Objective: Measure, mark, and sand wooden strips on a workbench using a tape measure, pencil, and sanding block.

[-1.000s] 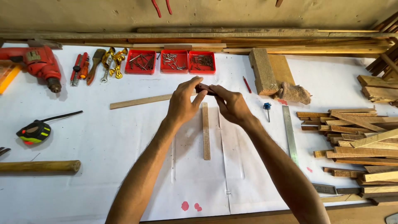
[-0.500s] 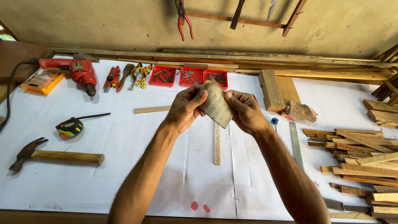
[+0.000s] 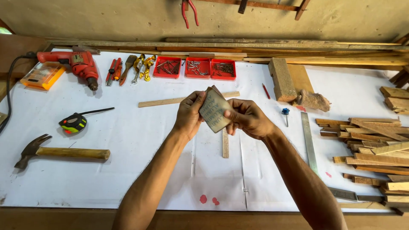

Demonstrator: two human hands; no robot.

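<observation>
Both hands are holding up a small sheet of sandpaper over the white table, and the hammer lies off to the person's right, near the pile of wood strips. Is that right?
Not quite. In the head view the hammer lies to the person's left, near the tape measure. The rest holds: left hand and right hand hold the sandpaper sheet.

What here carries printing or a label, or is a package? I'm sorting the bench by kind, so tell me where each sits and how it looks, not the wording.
Sheet of sandpaper: held between the left hand and right hand, grey-green back with dark print.
Drill: far left, red, small pale label on its body.
Plastic case: left of the drill, orange, clear lid.
Three trays: far middle, red, square, open, holding metal bits.
No screens or signs.
</observation>
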